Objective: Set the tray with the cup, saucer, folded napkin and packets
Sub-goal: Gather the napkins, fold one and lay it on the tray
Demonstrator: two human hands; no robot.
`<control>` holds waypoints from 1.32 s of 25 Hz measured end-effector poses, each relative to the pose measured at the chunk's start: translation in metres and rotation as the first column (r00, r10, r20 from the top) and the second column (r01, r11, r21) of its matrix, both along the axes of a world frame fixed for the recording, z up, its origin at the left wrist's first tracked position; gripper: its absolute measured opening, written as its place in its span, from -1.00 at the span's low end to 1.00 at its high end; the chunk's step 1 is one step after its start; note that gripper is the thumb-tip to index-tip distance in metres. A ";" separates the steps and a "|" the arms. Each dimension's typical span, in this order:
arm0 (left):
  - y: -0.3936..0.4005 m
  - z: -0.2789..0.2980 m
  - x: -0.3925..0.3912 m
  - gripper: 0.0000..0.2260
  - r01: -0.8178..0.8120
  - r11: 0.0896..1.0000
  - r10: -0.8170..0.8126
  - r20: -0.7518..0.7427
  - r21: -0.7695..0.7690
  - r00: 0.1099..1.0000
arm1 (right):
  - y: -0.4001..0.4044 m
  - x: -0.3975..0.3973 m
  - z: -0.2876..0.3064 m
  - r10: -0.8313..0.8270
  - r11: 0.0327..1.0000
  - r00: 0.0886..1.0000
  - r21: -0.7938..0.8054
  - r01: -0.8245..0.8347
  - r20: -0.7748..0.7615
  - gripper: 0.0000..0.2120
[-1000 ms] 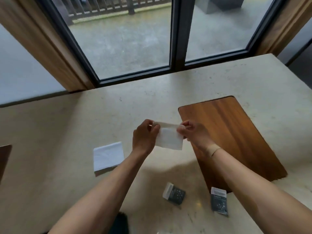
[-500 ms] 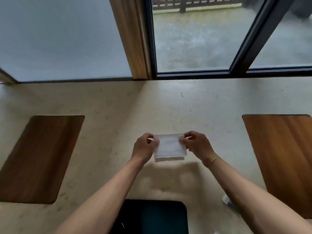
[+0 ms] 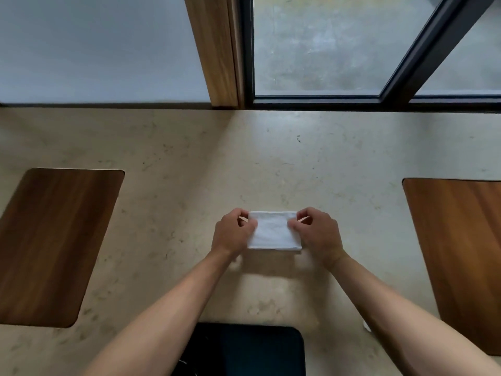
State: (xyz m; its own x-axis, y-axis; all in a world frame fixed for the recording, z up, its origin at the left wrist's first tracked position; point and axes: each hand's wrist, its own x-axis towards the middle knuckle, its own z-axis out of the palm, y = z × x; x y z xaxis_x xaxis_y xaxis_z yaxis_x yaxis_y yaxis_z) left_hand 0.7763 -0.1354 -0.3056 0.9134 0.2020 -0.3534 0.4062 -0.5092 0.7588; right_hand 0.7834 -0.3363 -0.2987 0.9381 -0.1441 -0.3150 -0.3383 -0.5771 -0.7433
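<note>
Pinching the folded napkin (image 3: 273, 230) by its ends, both hands (image 3: 234, 232) (image 3: 318, 233) hide its corners.

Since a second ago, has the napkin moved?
Yes, leftward: the napkin was at the right tray's edge, now midway between it and the left tray.
</note>
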 end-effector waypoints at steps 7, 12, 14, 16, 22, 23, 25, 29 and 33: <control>-0.004 -0.009 0.001 -0.88 0.059 0.986 -0.068 0.050 0.157 0.996 | 0.000 -0.002 -0.013 0.051 0.993 0.996 -0.112 -0.042 0.073 -0.91; -0.006 -0.012 0.000 -0.80 0.106 0.966 -0.132 0.096 0.236 0.987 | -0.001 -0.001 -0.017 0.053 0.987 0.995 -0.158 -0.038 0.087 -0.89; -0.006 -0.013 0.000 -0.74 0.118 0.960 -0.151 0.116 0.254 0.982 | -0.001 0.000 -0.019 0.047 0.985 0.994 -0.168 -0.030 0.096 -0.88; -0.005 -0.014 0.000 -0.71 0.116 0.959 -0.154 0.130 0.259 0.979 | -0.001 0.001 -0.020 0.047 0.984 0.995 -0.176 -0.030 0.094 -0.87; -0.004 -0.019 0.001 -0.72 0.090 0.958 -0.138 0.161 0.272 0.977 | -0.001 -0.001 -0.022 0.045 0.984 0.995 -0.175 -0.028 0.092 -0.85; -0.003 -0.020 0.001 -0.73 0.089 0.958 -0.137 0.165 0.273 0.977 | 0.000 0.000 -0.022 0.049 0.985 0.994 -0.170 -0.032 0.093 -0.84; -0.001 -0.021 0.001 -0.73 0.094 0.955 -0.144 0.162 0.281 0.976 | 0.000 0.000 -0.023 0.053 0.983 0.995 -0.179 -0.036 0.089 -0.82; 0.001 -0.022 0.004 -0.71 0.134 0.936 -0.192 0.150 0.326 0.970 | -0.003 0.004 -0.020 0.111 0.964 0.991 -0.252 -0.088 0.076 -0.60; 0.000 -0.020 0.010 -0.78 0.213 0.876 -0.303 0.152 0.434 0.941 | -0.006 0.014 -0.012 0.300 0.870 0.953 -0.423 -0.253 0.046 -0.62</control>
